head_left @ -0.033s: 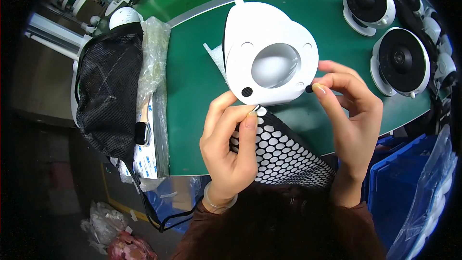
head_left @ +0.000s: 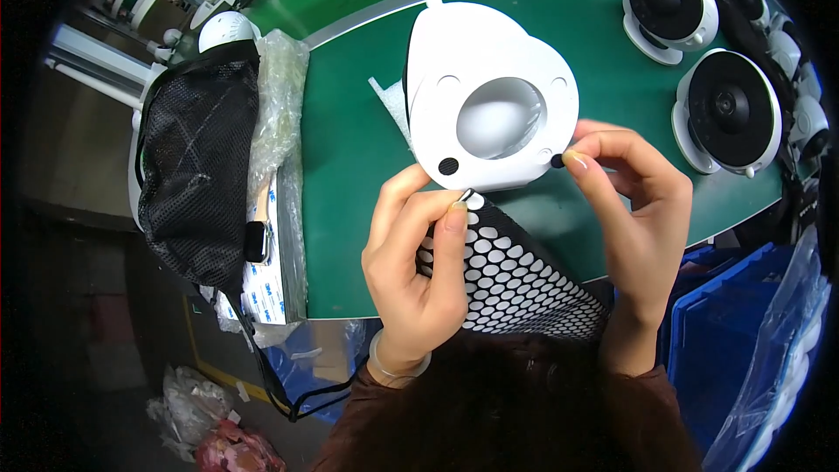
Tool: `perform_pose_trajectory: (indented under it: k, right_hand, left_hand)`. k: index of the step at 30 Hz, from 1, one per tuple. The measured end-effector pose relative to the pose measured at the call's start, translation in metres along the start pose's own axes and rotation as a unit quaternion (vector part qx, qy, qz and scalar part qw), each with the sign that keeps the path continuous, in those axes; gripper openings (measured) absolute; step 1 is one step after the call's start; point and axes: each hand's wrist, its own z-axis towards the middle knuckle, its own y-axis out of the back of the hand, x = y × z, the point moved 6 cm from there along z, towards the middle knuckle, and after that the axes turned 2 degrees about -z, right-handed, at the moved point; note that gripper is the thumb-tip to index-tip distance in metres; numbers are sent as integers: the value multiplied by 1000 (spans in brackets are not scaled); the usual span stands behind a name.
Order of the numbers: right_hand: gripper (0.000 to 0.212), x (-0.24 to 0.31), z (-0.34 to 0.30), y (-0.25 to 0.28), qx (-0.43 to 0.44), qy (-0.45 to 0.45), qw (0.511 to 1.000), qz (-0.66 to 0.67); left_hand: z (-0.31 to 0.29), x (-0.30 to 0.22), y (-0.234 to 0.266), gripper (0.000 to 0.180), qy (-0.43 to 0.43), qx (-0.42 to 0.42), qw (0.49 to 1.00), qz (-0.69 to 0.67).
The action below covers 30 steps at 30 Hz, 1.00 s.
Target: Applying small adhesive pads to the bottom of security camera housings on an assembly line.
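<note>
My left hand (head_left: 415, 258) is closed in a pinch on the corner of a sheet of round pads (head_left: 511, 275), white dots on black, which hangs over the table's near edge. Between the thumb and forefinger of my right hand (head_left: 634, 201) is a small round black pad (head_left: 558, 161), close to the lower right edge of a white device (head_left: 489, 44). That device lies with its base up, showing a round opening and shallow round recesses. One black pad (head_left: 448, 166) sits in its lower left recess. The device's underside is hidden.
Two white devices with black fronts (head_left: 669, 0) (head_left: 732, 109) stand on the green table (head_left: 341, 210) at right, more beyond them. A black mesh bag (head_left: 199, 157) and bubble wrap (head_left: 278, 105) lie at left. Blue bins (head_left: 717, 315) stand lower right; plastic bags (head_left: 188, 406) lie on the floor.
My right hand has shifted slightly left with the black pad, bringing it nearer the white device's lower right edge. My left hand and the device stay practically in place.
</note>
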Motion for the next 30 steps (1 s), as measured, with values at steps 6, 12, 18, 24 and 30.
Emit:
perform_pose_trajectory:
  k: [6,12,18,24,30]
  right_hand:
    - [7,0,-1,-7,11,-9,1000,3]
    - [7,-1,-2,-8,1,-8,1000,-6]
    - [7,-2,-3,-10,2,-13,1000,4]
    - [9,1,-5,-14,-29,72,996,-53]
    - [18,6,-9,7,-97,80,987,-103]
  left_hand:
    - [0,1,1,7,1,1,1000,-8]
    - [0,1,0,7,-1,3,1000,-7]
    - [0,1,2,8,4,7,1000,-9]
    - [0,2,2,8,0,7,1000,-9]
    - [-11,-16,12,9,-35,-30,994,95]
